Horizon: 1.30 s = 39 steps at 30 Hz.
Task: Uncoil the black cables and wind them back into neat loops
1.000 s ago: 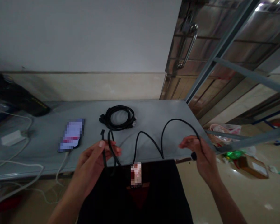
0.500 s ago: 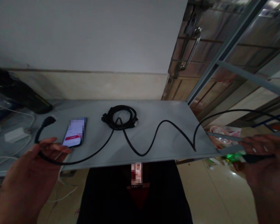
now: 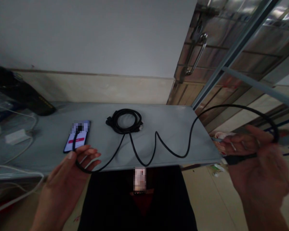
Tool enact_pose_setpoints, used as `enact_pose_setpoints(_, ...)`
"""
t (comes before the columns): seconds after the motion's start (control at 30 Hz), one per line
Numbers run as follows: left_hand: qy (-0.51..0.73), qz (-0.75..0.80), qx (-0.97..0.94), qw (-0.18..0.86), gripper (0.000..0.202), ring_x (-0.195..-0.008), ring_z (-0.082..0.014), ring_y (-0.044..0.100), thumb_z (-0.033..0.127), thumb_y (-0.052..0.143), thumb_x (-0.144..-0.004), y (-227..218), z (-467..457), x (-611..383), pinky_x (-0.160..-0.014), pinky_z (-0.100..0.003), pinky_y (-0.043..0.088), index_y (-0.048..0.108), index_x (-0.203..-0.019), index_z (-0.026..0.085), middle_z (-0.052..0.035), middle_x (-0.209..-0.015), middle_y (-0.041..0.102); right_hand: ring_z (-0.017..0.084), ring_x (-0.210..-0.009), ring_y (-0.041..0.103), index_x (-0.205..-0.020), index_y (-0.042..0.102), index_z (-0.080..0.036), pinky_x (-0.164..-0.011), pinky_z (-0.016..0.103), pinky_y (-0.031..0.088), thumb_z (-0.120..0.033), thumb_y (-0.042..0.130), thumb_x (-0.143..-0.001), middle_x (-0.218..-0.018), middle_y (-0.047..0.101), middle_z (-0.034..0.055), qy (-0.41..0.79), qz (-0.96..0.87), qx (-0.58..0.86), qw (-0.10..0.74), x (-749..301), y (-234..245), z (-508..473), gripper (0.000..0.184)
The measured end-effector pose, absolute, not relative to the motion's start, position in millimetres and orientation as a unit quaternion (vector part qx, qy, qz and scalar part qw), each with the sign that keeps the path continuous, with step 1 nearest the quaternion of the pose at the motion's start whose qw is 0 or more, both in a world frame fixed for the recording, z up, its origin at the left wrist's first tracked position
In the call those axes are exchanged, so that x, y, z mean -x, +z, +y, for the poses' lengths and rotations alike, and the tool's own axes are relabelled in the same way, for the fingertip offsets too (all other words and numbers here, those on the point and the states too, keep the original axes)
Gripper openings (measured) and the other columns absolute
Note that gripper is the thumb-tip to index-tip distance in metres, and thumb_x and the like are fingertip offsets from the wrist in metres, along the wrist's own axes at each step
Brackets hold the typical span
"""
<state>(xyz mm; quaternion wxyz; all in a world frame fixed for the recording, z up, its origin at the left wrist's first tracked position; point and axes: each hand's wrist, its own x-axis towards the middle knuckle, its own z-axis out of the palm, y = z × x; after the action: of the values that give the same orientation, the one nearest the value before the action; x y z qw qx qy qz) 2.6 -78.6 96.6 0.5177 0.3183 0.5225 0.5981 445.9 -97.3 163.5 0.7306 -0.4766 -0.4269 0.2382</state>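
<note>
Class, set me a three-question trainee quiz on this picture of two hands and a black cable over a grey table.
1. True or false: the left hand and the right hand each grip part of the loose black cable.
2. What lies on the grey table just behind that cable's middle? A) a coiled black cable B) a mug C) scissors
3. Which lit thing lies flat near the left hand?

Key: 1 true; 2 A; 3 the phone.
</note>
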Motion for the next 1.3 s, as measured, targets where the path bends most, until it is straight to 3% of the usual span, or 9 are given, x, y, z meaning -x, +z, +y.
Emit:
enact_pose_setpoints(0.27,0.565,0.482,-0.26,0.618,0.049,-0.147,-0.0446,0.069,0.056,0.074,-0.103,93,-77,-31,-0.122,-0.068,0.06,0.078,-0.143,0.027,-0.0146,-0.152,0.077,0.027,-0.098,0.075,-0.134,0.079,-0.038,-0.089,0.047,0.066,-0.054,0.051,-0.118,-0.097,0.07,0.007,0.28,-0.523,0.423,0.685,-379,183,-84,0.036)
enact_pose_setpoints(0.43,0.535,0.423,-0.248,0.688,0.047,-0.148,-0.0453,0.069,0.055,0.074,-0.101,94,-76,-45,-0.127,-0.067,0.055,0.081,-0.135,0.023,-0.0177,-0.149,0.078,0.03,-0.103,0.077,-0.145,0.072,-0.034,-0.092,0.05,0.067,-0.056,0.043,-0.121,-0.1,0.075,0.0085,0.325,-0.591,0.375,0.636,-342,178,-81,0.044)
enact_pose_setpoints(0.63,0.534,0.366,-0.241,0.723,0.042,-0.15,-0.0405,0.067,0.047,0.067,-0.109,117,-70,-65,-0.13,-0.058,0.055,0.084,-0.133,0.017,-0.0167,-0.152,0.077,0.022,-0.114,0.076,-0.149,0.069,-0.032,-0.103,0.041,0.064,-0.043,0.043,-0.124,-0.126,0.079,0.0078,0.383,-0.697,0.352,0.494,-318,151,-75,0.038)
enact_pose_setpoints(0.73,0.536,0.333,-0.186,0.753,0.037,-0.142,-0.0353,0.073,0.035,0.066,-0.112,128,-66,-74,-0.125,-0.048,0.059,0.083,-0.133,0.011,-0.0197,-0.146,0.079,0.021,-0.124,0.072,-0.139,0.071,-0.028,-0.114,0.039,0.059,-0.036,0.045,-0.124,-0.132,0.074,0.0081,0.345,-0.752,0.357,0.433,-314,140,-69,0.031)
enact_pose_setpoints(0.87,0.523,0.303,-0.15,0.783,0.035,-0.119,-0.0283,0.08,0.034,0.063,-0.114,133,-61,-83,-0.111,-0.039,0.066,0.084,-0.127,0.009,-0.0195,-0.131,0.082,0.023,-0.135,0.067,-0.136,0.069,-0.026,-0.121,0.04,0.055,-0.032,0.048,-0.122,-0.139,0.067,0.0112,0.281,-0.781,0.374,0.413,-312,121,-62,0.025)
enact_pose_setpoints(1.03,0.525,0.302,-0.144,0.783,0.032,-0.087,-0.0198,0.072,0.031,0.068,-0.111,132,-63,-88,-0.099,-0.037,0.068,0.083,-0.13,0.011,-0.0065,-0.09,0.072,0.023,-0.138,0.066,-0.136,0.065,-0.025,-0.123,0.04,0.052,-0.033,0.045,-0.123,-0.144,0.065,0.0124,0.312,-0.761,0.397,0.406,-310,98,-58,0.024)
enact_pose_setpoints(1.17,0.542,0.346,-0.211,0.736,0.029,-0.072,-0.0161,0.06,0.04,0.081,-0.103,130,-69,-90,-0.081,-0.029,0.064,0.085,-0.119,0.015,0.0009,-0.074,0.057,0.021,-0.115,0.075,-0.127,0.065,-0.026,-0.105,0.035,0.057,-0.042,0.043,-0.124,-0.122,0.077,0.0071,0.422,-0.726,0.422,0.343,-304,87,-64,0.027)
enact_pose_setpoints(1.23,0.541,0.383,-0.255,0.704,0.035,-0.07,-0.0168,0.059,0.049,0.086,-0.098,127,-69,-92,-0.07,-0.028,0.061,0.085,-0.113,0.017,0.0012,-0.072,0.057,0.02,-0.106,0.077,-0.124,0.064,-0.026,-0.096,0.033,0.057,-0.047,0.042,-0.124,-0.114,0.08,0.005,0.483,-0.7,0.417,0.32,-299,85,-69,0.03)
enact_pose_setpoints(1.3,0.547,0.424,-0.28,0.665,0.041,-0.075,-0.0191,0.064,0.056,0.091,-0.091,122,-68,-94,-0.069,-0.029,0.061,0.086,-0.104,0.018,-0.001,-0.076,0.063,0.019,-0.101,0.077,-0.121,0.063,-0.026,-0.092,0.032,0.056,-0.049,0.042,-0.124,-0.108,0.079,0.0041,0.511,-0.691,0.405,0.312,-294,84,-73,0.032)
